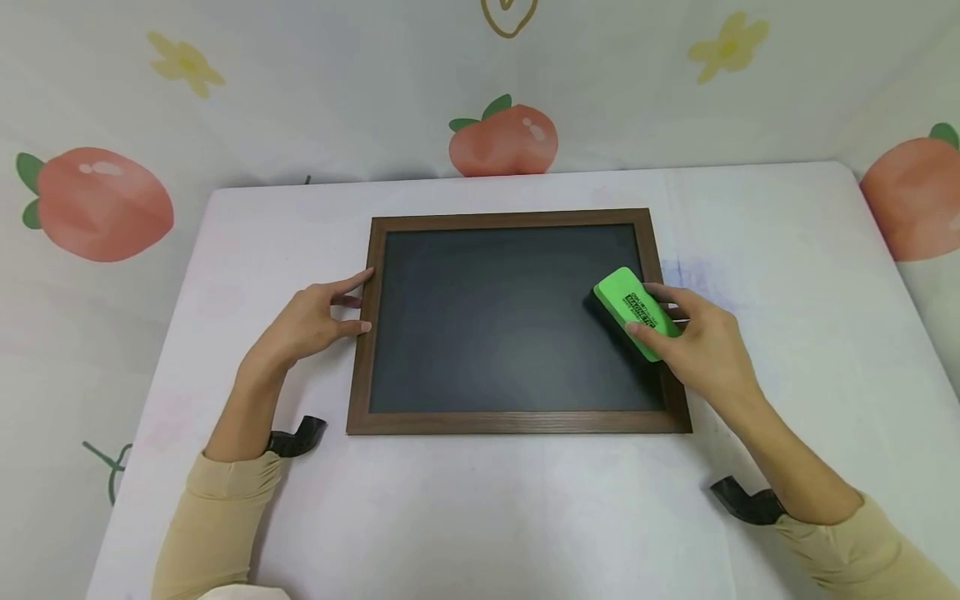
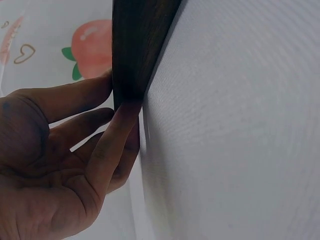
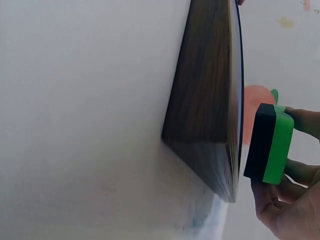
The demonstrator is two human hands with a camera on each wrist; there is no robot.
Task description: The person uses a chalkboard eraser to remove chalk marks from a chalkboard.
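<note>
A blackboard with a brown wooden frame [image 1: 510, 219] lies flat in the middle of the white table. My right hand [image 1: 693, 337] grips a green eraser [image 1: 636, 311] with a black felt underside [image 3: 259, 141], held over the board's right side near the frame. My left hand [image 1: 315, 317] rests against the left edge of the frame [image 2: 135, 50], with straight fingers [image 2: 112, 142] touching the wood. The board's dark surface [image 1: 502, 317] shows no marks.
The white table [image 1: 787, 275] has faint bluish smudges to the right of the board. A backdrop printed with peaches [image 1: 504, 137] and yellow flowers stands behind and beside the table. Black wrist-camera mounts [image 1: 296, 437] show by both sleeves.
</note>
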